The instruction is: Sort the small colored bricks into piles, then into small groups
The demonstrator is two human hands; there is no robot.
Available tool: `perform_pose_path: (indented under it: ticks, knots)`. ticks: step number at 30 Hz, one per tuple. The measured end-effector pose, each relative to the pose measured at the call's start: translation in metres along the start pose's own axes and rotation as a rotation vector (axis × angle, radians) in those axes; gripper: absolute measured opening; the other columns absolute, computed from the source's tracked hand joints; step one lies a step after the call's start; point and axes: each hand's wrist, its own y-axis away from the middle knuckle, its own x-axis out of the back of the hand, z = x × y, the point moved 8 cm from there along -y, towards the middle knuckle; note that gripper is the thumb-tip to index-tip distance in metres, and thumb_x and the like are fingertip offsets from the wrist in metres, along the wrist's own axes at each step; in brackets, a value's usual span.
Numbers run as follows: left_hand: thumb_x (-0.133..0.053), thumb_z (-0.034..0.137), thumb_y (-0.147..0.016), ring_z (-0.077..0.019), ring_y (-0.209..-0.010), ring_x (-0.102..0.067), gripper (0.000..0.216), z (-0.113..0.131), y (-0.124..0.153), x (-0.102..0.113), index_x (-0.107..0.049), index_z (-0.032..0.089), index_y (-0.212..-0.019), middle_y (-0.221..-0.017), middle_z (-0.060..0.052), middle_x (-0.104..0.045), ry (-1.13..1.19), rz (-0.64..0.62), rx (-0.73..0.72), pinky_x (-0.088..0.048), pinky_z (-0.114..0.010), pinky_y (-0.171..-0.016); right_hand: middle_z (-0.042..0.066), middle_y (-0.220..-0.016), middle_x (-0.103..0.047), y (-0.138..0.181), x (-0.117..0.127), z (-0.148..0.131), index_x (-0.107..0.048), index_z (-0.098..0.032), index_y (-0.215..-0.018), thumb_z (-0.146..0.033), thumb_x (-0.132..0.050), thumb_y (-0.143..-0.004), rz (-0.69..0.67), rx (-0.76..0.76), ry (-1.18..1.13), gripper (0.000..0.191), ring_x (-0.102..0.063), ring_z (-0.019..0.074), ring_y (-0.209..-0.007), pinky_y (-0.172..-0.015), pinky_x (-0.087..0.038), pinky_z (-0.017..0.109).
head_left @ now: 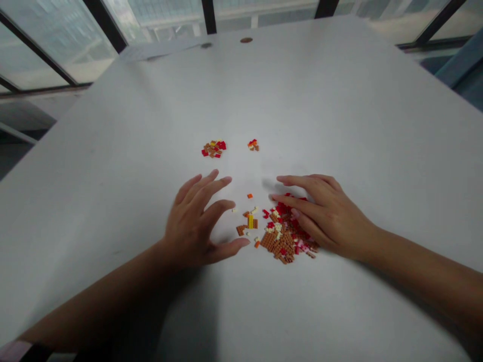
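Note:
My left hand (198,221) lies flat on the white table (113,151), fingers spread and holding nothing. Just right of its thumb is a small scatter of tiny bricks (249,223), brown, yellow, orange and cream. My right hand (320,213) rests over the right side of a bigger heap of tiny brown, red and cream bricks (283,239), fingers stretched out leftward and touching the heap's top. Part of the heap is hidden under that hand. A single orange brick (249,195) sits between the two hands.
Farther back on the table lie two small sorted piles: a red, brown and yellow one (214,149) and a smaller red and orange one (253,145). Two round holes (246,39) sit near the far edge. Windows with dark frames stand beyond.

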Motion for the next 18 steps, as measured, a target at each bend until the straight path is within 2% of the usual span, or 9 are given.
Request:
perform_pose_path:
  ticks: [7, 10, 13, 18]
  knots:
    - [-0.069, 0.052, -0.083, -0.0327, -0.128, -0.058, 0.040, 0.001, -0.002, 0.003, -0.059, 0.025, -0.110, -0.131, -0.013, -0.063, -0.068, 0.040, 0.005, -0.042, -0.055, -0.109, 0.018, -0.137, -0.059, -0.001, 0.002, 0.001, -0.066, -0.017, -0.120, -0.014, -0.044, -0.095, -0.017, 0.013, 0.005, 0.034, -0.060, 0.0280, -0.117, -0.095, -0.046, 0.049]
    - [-0.069, 0.040, -0.086, -0.0306, -0.126, -0.060, 0.026, -0.002, -0.001, 0.003, -0.062, 0.026, -0.106, -0.130, -0.011, -0.065, -0.084, 0.066, 0.034, -0.043, -0.054, -0.108, 0.018, -0.137, -0.058, -0.001, 0.003, -0.001, -0.063, -0.018, -0.127, -0.014, -0.043, -0.095, 0.006, 0.013, 0.003, 0.038, -0.059, 0.0278, -0.118, -0.095, -0.046, 0.049]
    - [-0.068, 0.026, -0.088, -0.0287, -0.125, -0.061, 0.013, -0.007, -0.001, 0.001, -0.066, 0.025, -0.100, -0.128, -0.009, -0.067, -0.091, 0.071, 0.071, -0.044, -0.052, -0.107, 0.018, -0.139, -0.056, -0.003, 0.001, -0.004, -0.063, -0.020, -0.130, -0.017, -0.044, -0.095, -0.027, 0.025, 0.016, 0.039, -0.057, 0.0296, -0.119, -0.095, -0.045, 0.051]
    - [-0.068, 0.023, -0.090, -0.0267, -0.123, -0.062, 0.008, -0.012, -0.001, -0.005, -0.071, 0.028, -0.095, -0.129, -0.005, -0.067, -0.054, 0.036, 0.107, -0.046, -0.052, -0.105, 0.022, -0.139, -0.055, -0.006, 0.000, -0.006, -0.066, -0.016, -0.125, -0.020, -0.046, -0.096, -0.062, 0.043, 0.044, 0.035, -0.058, 0.0315, -0.117, -0.094, -0.046, 0.052]
